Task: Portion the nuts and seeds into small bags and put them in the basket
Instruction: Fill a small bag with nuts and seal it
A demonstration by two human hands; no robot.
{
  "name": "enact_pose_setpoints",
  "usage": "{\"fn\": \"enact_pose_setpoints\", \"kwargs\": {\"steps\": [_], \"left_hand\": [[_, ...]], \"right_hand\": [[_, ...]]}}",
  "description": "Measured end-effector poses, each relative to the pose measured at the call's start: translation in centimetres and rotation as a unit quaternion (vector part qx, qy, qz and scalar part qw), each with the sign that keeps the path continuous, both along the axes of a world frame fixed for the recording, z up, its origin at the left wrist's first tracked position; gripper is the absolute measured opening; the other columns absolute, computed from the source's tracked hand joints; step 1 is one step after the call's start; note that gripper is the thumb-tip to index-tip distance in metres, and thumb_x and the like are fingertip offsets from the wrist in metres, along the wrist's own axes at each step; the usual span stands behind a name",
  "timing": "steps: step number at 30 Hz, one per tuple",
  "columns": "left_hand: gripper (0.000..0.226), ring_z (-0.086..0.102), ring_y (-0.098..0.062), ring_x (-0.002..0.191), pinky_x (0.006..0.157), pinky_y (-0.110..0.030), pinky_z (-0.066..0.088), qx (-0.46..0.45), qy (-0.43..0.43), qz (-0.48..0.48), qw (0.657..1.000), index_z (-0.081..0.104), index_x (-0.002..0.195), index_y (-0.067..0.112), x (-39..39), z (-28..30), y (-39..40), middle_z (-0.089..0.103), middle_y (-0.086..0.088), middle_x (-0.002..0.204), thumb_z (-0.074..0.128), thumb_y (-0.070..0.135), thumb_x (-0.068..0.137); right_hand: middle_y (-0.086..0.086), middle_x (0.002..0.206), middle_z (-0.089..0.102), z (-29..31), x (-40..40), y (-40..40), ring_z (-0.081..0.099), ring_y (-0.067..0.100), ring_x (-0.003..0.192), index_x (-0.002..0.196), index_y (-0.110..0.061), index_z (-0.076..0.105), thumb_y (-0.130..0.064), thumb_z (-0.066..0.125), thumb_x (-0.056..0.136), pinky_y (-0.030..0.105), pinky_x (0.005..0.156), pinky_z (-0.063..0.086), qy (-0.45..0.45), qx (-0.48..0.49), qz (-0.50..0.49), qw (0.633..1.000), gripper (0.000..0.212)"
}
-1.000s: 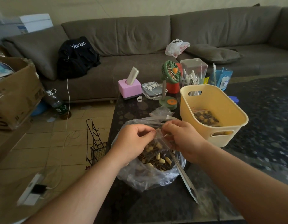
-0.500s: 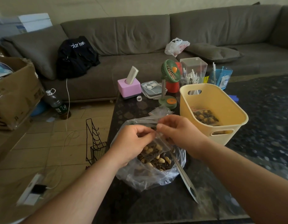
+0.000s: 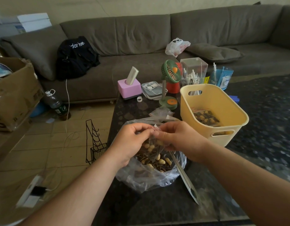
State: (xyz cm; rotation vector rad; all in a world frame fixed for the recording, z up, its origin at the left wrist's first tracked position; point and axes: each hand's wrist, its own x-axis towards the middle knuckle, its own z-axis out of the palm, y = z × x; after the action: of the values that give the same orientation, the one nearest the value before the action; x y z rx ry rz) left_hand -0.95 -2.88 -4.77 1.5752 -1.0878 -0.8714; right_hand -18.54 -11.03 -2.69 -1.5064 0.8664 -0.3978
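A small clear bag [image 3: 151,146] holding peanuts and seeds hangs between my hands over a large clear bag [image 3: 150,175] of mixed nuts and seeds on the dark table. My left hand [image 3: 131,141] and my right hand [image 3: 177,137] both pinch the small bag's top edge, fingertips almost touching. A metal scoop's handle [image 3: 185,180] sticks out of the large bag toward me. To the right stands a yellow basket [image 3: 225,132] with one filled small bag [image 3: 206,118] inside.
Spare empty small bags [image 3: 162,111] lie behind the large bag. Further back stand a pink tissue box [image 3: 129,88], a green desk fan [image 3: 170,82], a clear box [image 3: 194,70] and a blue pen holder [image 3: 220,77]. A wire rack [image 3: 94,142] stands on the floor left of the table.
My right hand has slid left along the small bag's top edge until it meets my left hand. The small bag has lifted slightly.
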Motion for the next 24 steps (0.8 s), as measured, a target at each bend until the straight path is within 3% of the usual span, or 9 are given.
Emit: {"fn": "enact_pose_setpoints", "kwargs": {"steps": [3,5,9,11,14,17,19,22,24], "left_hand": [[0.021,0.074,-0.019,0.103,0.094,-0.039,0.059,0.01,0.026,0.01,1.0,0.083,0.09,0.034,-0.2,0.1,0.0,0.081,0.003,0.097,0.069,0.023,0.102],[0.026,0.073,-0.022,0.096,0.086,-0.039,0.06,0.021,0.075,0.009,0.997,0.081,0.087,0.03,-0.3,0.0,0.0,0.079,-0.001,0.094,0.065,0.019,0.104],[0.019,0.072,-0.014,0.077,0.062,-0.024,0.057,0.039,0.165,-0.004,0.986,0.076,0.096,0.021,-0.9,0.8,0.2,0.075,0.0,0.082,0.062,0.014,0.106],[0.016,0.075,-0.014,0.081,0.065,-0.026,0.059,0.039,0.168,-0.008,0.985,0.079,0.099,0.023,-0.9,0.8,0.2,0.079,-0.003,0.09,0.066,0.016,0.104],[0.018,0.075,-0.021,0.092,0.074,-0.031,0.063,0.038,0.155,-0.011,0.987,0.082,0.099,0.025,-0.9,0.5,0.1,0.081,-0.008,0.1,0.067,0.015,0.103],[0.015,0.07,-0.026,0.099,0.078,-0.036,0.061,0.052,0.222,-0.004,0.974,0.078,0.113,0.02,-1.0,0.5,-0.1,0.076,-0.012,0.106,0.066,0.022,0.104],[0.027,0.072,-0.024,0.099,0.082,-0.038,0.06,0.074,0.27,-0.026,0.96,0.074,0.12,0.015,-0.9,0.6,0.0,0.077,-0.012,0.108,0.072,0.028,0.096],[0.048,0.077,-0.02,0.091,0.067,-0.031,0.062,0.071,0.303,-0.045,0.949,0.067,0.126,0.008,-0.8,0.9,0.2,0.08,-0.011,0.106,0.079,0.017,0.081],[0.042,0.079,-0.024,0.094,0.068,-0.033,0.064,0.041,0.343,-0.003,0.938,0.064,0.126,0.008,-0.7,1.1,-0.1,0.079,-0.016,0.109,0.077,0.006,0.086]], "right_hand": [[0.013,0.073,0.066,-0.2,0.1,-0.3,0.062,0.018,0.064,0.093,-0.004,0.073,-0.019,0.075,0.096,0.026,0.06,0.055,-0.057,-0.003,-0.075,0.996,0.016],[0.009,0.072,0.063,-0.1,0.0,-0.7,0.061,0.017,0.062,0.089,-0.006,0.07,-0.016,0.071,0.099,0.026,0.06,0.056,-0.076,-0.016,-0.113,0.991,0.014],[0.006,0.081,0.068,-0.1,0.0,-0.9,0.069,0.024,0.074,0.102,-0.012,0.071,-0.039,0.064,0.103,0.037,0.074,0.062,-0.061,0.006,-0.089,0.994,0.028],[0.0,0.08,0.074,0.0,0.0,-0.5,0.073,0.02,0.076,0.107,-0.017,0.073,-0.05,0.067,0.098,0.036,0.076,0.063,-0.008,-0.009,-0.028,1.0,0.035],[-0.005,0.065,0.069,0.0,0.2,0.2,0.064,0.009,0.06,0.088,-0.014,0.075,-0.037,0.071,0.098,0.025,0.061,0.055,0.025,-0.094,-0.004,0.995,0.025],[0.007,0.075,0.076,0.0,0.1,0.0,0.073,0.03,0.07,0.087,-0.014,0.076,-0.034,0.065,0.103,0.042,0.068,0.062,0.009,-0.135,-0.054,0.989,0.028],[0.012,0.08,0.077,0.0,0.1,-0.3,0.075,0.033,0.074,0.091,-0.011,0.076,-0.035,0.058,0.107,0.046,0.068,0.063,-0.021,-0.12,-0.09,0.988,0.033],[0.008,0.079,0.076,-0.1,-0.1,-0.6,0.073,0.023,0.068,0.098,-0.012,0.073,-0.031,0.052,0.11,0.037,0.061,0.06,-0.072,-0.077,-0.127,0.986,0.03],[0.002,0.071,0.071,-0.4,0.0,-0.5,0.065,0.02,0.06,0.097,-0.013,0.069,-0.031,0.049,0.111,0.036,0.057,0.056,-0.072,-0.071,-0.134,0.986,0.03]]}}
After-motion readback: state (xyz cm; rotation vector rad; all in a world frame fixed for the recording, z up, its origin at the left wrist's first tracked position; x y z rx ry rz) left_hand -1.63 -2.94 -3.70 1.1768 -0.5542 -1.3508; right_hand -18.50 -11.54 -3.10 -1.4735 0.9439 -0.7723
